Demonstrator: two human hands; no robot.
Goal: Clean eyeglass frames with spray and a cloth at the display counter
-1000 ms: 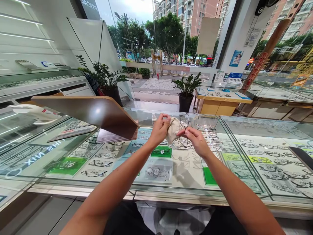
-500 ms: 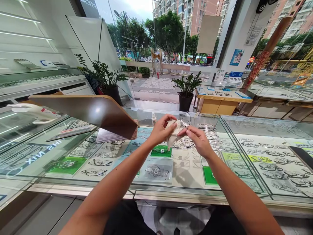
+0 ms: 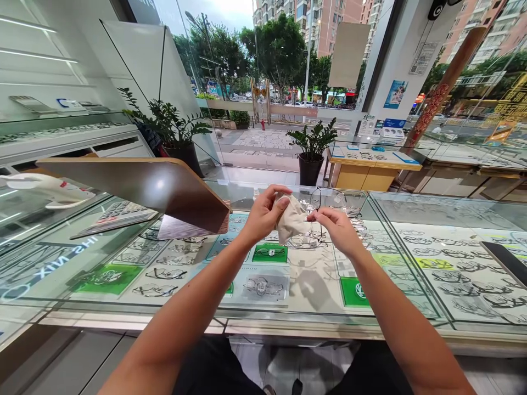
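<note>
My left hand is closed on a crumpled cream cloth, which hangs below the fingers. To its right, my right hand pinches a pair of dark thin-rimmed eyeglasses near the bridge. The glasses stand on end, one lens above the fingers and the other below. A small gap shows between cloth and glasses. Both hands are above the glass display case. A small white bottle is mostly hidden behind my left hand.
A tilted brown board stands on the left of the case, by a keyboard and a white handheld scanner. Rows of eyeglasses lie under the glass. At the right rests a dark phone-like slab. Potted plants stand beyond.
My left hand with the cloth has moved left, away from the glasses, and the cloth hangs more spread out. The glasses have turned slightly in my right hand. The view has shifted a little.
</note>
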